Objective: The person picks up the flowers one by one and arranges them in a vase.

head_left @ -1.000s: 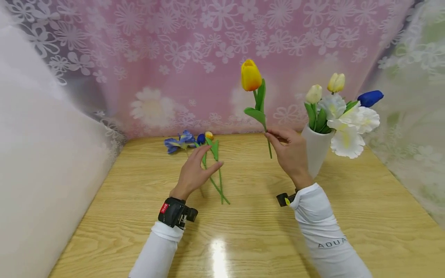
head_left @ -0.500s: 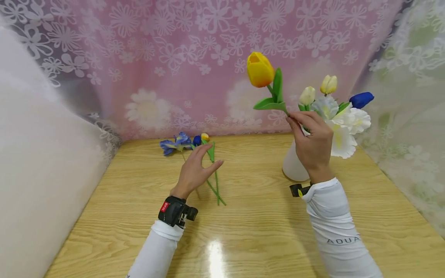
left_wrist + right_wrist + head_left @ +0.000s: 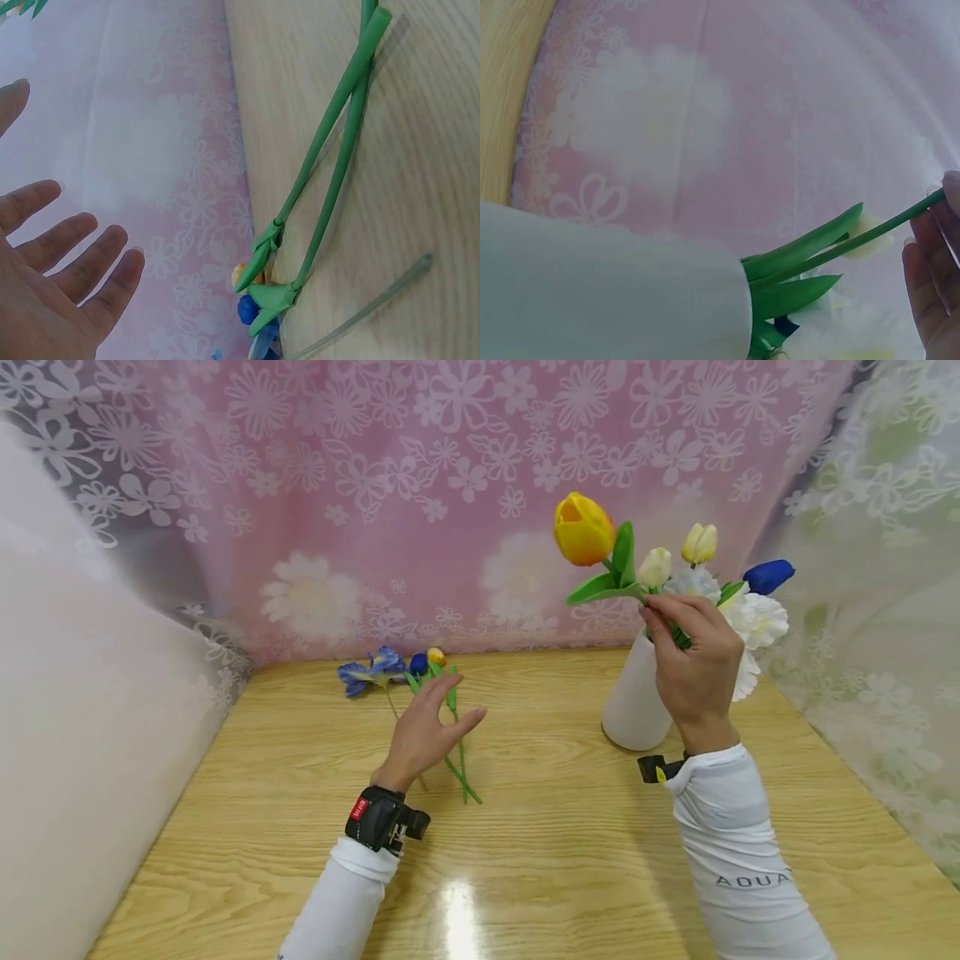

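Yellow tulip (image 3: 584,529) and right hand (image 3: 699,664) were beyond the two white sleeves (image 3: 339,893), which were nearest, black cameras (image 3: 372,818) strapped at their cuffs. The left hand (image 3: 420,732) hovered over the wooden table (image 3: 555,860), fingers spread and thumb apart, grasping nothing. Below and beyond it lay two crossed green stems (image 3: 361,56), topped by a blue tulip (image 3: 418,664) and a small yellow tulip (image 3: 437,657), with a blue iris (image 3: 375,672) beside them. Right thumb and fingers pinched the large yellow bloom's stem just below its leaves. In the right wrist view that stem slanted into the mouth of the white vase (image 3: 633,710); its lower end was hidden. It was probably light, its stem springy but stiff enough to steer, its petals soft enough to dent; the bare stem seemed the best place to hold, though smooth enough to twist. Cream tulips (image 3: 655,567), a dark blue tulip (image 3: 770,577) and white blooms (image 3: 759,617) stood in the vase. Farthest off hung a pink curtain (image 3: 450,539).
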Motion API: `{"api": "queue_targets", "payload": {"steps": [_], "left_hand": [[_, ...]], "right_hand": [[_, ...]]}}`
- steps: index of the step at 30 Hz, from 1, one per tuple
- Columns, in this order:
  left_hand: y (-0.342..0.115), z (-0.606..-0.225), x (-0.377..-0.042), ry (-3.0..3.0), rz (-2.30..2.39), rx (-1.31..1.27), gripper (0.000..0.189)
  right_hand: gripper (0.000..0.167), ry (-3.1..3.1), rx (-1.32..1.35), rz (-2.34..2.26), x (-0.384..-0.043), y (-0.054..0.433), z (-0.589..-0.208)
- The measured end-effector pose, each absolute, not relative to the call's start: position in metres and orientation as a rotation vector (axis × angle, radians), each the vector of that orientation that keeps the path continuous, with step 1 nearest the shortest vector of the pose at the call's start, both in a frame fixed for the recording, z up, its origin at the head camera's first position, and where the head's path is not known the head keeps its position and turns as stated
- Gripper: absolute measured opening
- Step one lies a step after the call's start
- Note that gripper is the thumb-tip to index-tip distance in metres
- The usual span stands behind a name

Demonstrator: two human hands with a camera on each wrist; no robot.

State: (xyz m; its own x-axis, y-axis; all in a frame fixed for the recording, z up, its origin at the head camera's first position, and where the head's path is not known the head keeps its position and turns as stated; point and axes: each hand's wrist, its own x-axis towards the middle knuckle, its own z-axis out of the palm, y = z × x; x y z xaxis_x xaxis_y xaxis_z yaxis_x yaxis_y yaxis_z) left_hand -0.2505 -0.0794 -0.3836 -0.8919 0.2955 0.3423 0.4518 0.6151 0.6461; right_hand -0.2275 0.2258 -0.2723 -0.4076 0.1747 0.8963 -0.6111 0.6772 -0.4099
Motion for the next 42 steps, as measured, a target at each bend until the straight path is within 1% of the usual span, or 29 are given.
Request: {"api": "queue_targets", "payload": {"steps": [14, 20, 24, 28, 30, 36, 42], "left_hand": [[-0.073, -0.394, -0.251, -2.676, -1.142, -0.596, 0.068], [-0.072, -0.397, -0.251, -2.693, -1.151, -0.581, 0.068], [-0.072, -0.4, -0.252, -2.694, -1.141, -0.582, 0.067], [-0.071, -0.401, -0.253, -2.684, -1.141, -0.584, 0.066], [-0.07, -0.401, -0.253, -2.68, -1.137, -0.587, 0.066], [-0.07, -0.403, -0.252, -2.672, -1.13, -0.608, 0.068], [-0.07, -0.406, -0.251, -2.704, -1.131, -0.583, 0.068]], "right_hand": [[0.019, -1.903, 0.139, 0.888, -0.229, 0.242, -0.279], [0.029, -2.051, -0.016, 0.812, -0.231, 0.251, -0.281], [0.039, -2.309, -0.154, 0.814, -0.231, 0.262, -0.274], [0.044, -2.533, -0.269, 0.832, -0.23, 0.272, -0.269], [0.045, -2.573, -0.281, 0.873, -0.228, 0.274, -0.27], [0.047, -2.624, -0.202, 0.992, -0.222, 0.27, -0.282], [0.043, -2.654, -0.154, 1.048, -0.22, 0.266, -0.294]]}}
